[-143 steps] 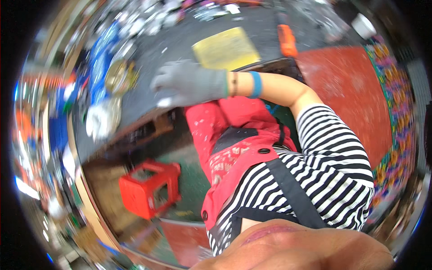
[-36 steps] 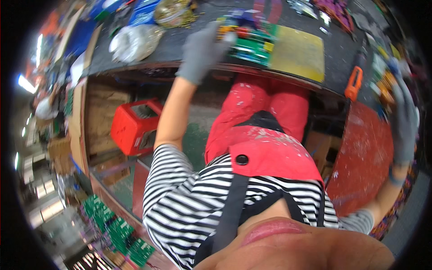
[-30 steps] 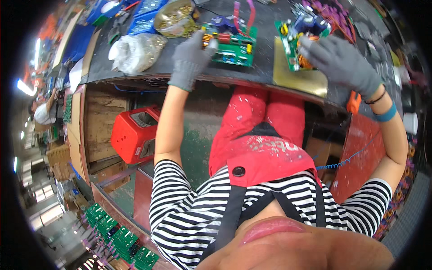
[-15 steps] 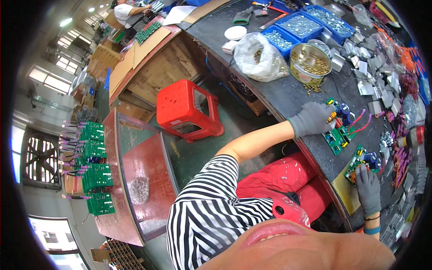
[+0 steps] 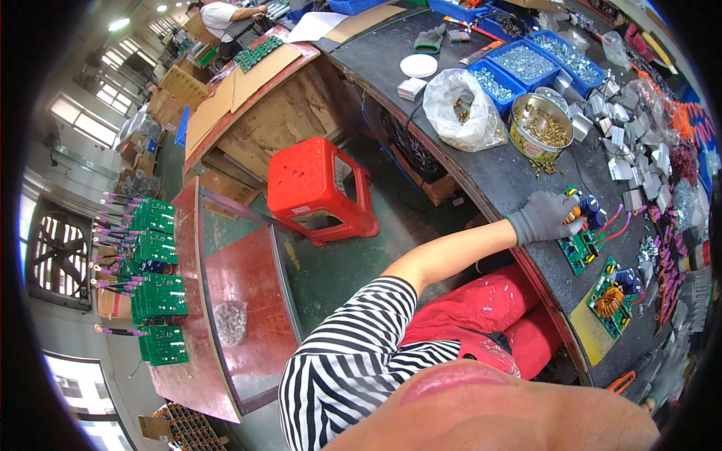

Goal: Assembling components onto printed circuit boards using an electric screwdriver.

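Note:
My left hand (image 5: 543, 216), in a grey glove, reaches over the dark workbench. Its fingers close on the copper coil of a green circuit board (image 5: 577, 254), which carries dark blue capacitors and red and purple leads. Nearer to me, a second circuit board (image 5: 611, 299) with a copper ring coil and blue capacitors lies partly on a yellow sheet (image 5: 591, 335). My right hand (image 5: 666, 385) is a grey blur at the lower right edge, among metal parts; its fingers cannot be made out. Beside it lies a tool with an orange handle (image 5: 621, 382).
A round tin (image 5: 519, 134) of brass screws stands beside a plastic bag (image 5: 444, 124) and blue trays (image 5: 524, 63) of small metal parts. Metal brackets crowd the bench's far right. On the left are a red stool (image 5: 304, 180) and stacked green boards (image 5: 162, 293). Another person (image 5: 222, 19) works at the back.
My right hand has left the nearer circuit board and moved down toward the lower right edge, uncovering the ring coil. My left hand stays at the farther board. The whole view has shifted slightly.

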A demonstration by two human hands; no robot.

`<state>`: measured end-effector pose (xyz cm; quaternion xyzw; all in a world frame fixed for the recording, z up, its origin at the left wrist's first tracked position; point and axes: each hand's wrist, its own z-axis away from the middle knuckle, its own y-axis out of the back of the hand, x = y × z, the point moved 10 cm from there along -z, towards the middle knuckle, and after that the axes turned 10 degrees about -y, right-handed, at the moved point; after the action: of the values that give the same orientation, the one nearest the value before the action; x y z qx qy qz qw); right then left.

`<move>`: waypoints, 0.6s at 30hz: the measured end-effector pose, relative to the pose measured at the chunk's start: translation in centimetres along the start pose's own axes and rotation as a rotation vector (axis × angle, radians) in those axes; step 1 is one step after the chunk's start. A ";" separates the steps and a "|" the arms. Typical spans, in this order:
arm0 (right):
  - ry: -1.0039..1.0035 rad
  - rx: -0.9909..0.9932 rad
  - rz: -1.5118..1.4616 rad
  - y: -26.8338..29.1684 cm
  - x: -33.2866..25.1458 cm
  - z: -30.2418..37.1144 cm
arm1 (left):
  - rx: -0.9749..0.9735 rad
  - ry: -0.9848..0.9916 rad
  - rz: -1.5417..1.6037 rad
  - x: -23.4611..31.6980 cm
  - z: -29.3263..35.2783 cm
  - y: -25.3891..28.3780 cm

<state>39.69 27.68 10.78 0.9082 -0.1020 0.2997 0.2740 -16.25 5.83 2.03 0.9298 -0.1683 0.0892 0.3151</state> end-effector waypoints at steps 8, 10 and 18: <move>-1.163 -0.984 -1.422 -0.1 -6.4 14.7 | -0.035 0.060 0.036 -0.8 -0.1 0.4; -1.185 -0.987 -1.404 -0.6 -6.0 15.2 | -0.035 0.059 0.034 -0.9 -0.2 0.0; -1.153 -0.972 -1.179 -2.0 -4.8 17.2 | -0.038 0.053 0.055 -0.3 0.0 -1.0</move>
<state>44.93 19.80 -4.46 0.6083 0.1392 -0.4547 0.6354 -16.18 6.65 1.38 0.9158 -0.1871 0.1193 0.3346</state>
